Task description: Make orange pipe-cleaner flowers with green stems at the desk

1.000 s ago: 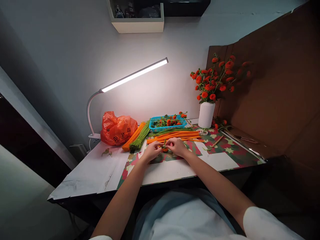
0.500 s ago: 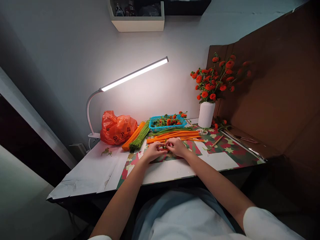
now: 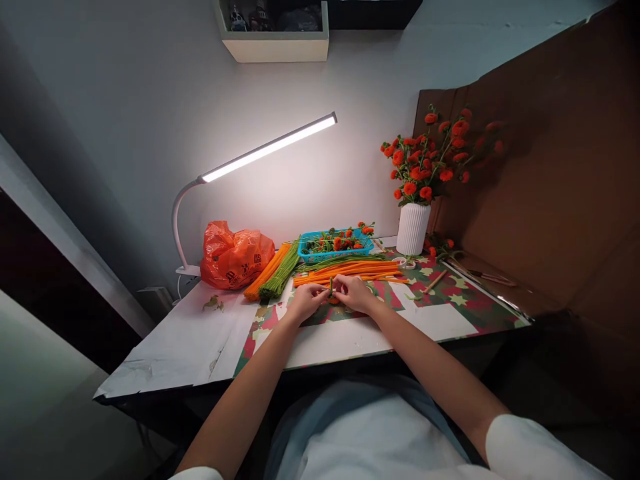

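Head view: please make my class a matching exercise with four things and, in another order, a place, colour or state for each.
1. Small flower piece
2. Desk lamp
3. Basket
4. Vase

A. White and ribbed
B. Between the left hand and the right hand
C. Turquoise
D. Switched on

Pairs: 1-B, 2-D, 3-C, 4-A.

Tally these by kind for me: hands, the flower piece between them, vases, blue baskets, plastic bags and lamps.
Hands: 2 (left hand, right hand)
Flower piece: 1
White vase: 1
Blue basket: 1
Plastic bag: 1
Lamp: 1
Total: 7
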